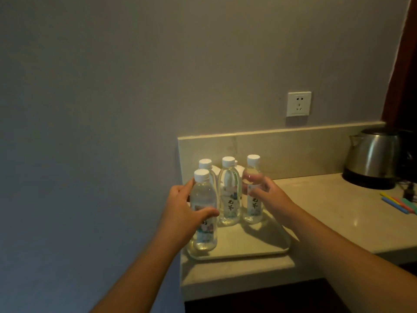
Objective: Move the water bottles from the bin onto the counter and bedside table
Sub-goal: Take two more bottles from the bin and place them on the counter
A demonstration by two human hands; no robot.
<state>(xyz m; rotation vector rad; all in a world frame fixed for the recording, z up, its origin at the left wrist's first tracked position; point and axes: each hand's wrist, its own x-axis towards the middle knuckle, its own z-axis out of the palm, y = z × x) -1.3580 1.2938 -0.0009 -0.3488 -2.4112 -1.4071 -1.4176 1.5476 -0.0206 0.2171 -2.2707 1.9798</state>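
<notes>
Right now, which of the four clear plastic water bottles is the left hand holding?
The front-left clear plastic water bottle, nearest the camera; the left hand wraps its middle, thumb across the front.

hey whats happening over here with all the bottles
A person is setting water bottles on a tray on the counter. The left hand grips the front left bottle, and the right hand holds the right bottle. Two more bottles stand upright behind, and a kettle sits at the far right.
</notes>
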